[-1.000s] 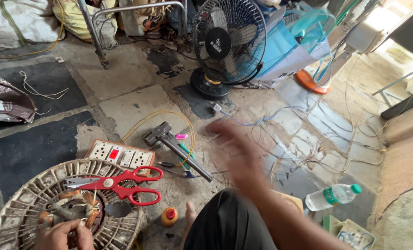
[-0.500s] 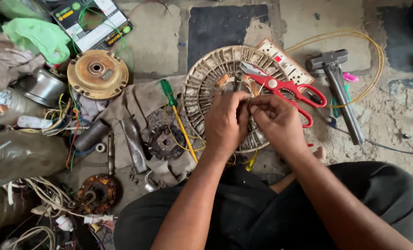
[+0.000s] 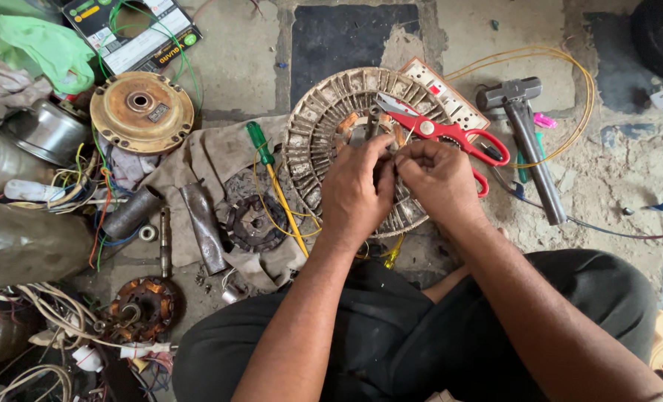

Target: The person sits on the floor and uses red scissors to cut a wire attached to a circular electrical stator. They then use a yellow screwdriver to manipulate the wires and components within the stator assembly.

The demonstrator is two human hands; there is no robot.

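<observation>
Black trousers (image 3: 421,335) nearest, knees spread, with both forearms reaching forward over them. Left hand (image 3: 357,186) and right hand (image 3: 439,179) side by side above the round motor core (image 3: 324,134), fingers (image 3: 376,152) of both bunched together and pinched at the core's middle; too small to tell exactly what is pinched between them, a thin wire perhaps. Motor core flat on the concrete floor (image 3: 235,67), just beyond the knees, its ribbed rim showing to the left and above the hands.

Left of the core: a green-handled screwdriver (image 3: 261,145) with a yellow shaft, lying on a crumpled grey cloth (image 3: 205,160), near a small dark gear-like disc (image 3: 253,219) and a rusty metal bar (image 3: 203,227). Lower left: a small copper-wound motor part (image 3: 142,305) among loose wires.

Right of the core: red-handled scissors (image 3: 454,138) resting across its rim, blades pointing toward the middle, just beyond the right hand. Next to them a white power strip (image 3: 450,97), partly under the scissors. Further right, a hammer (image 3: 529,134) lying on the floor, head away, inside a loop of yellow wire (image 3: 577,89).

Farther off, upper left: a round rusty-yellow metal cover (image 3: 142,112), a green plastic bag (image 3: 37,45), a flat printed box (image 3: 134,30). Dark floor patch (image 3: 346,33) beyond the core.
</observation>
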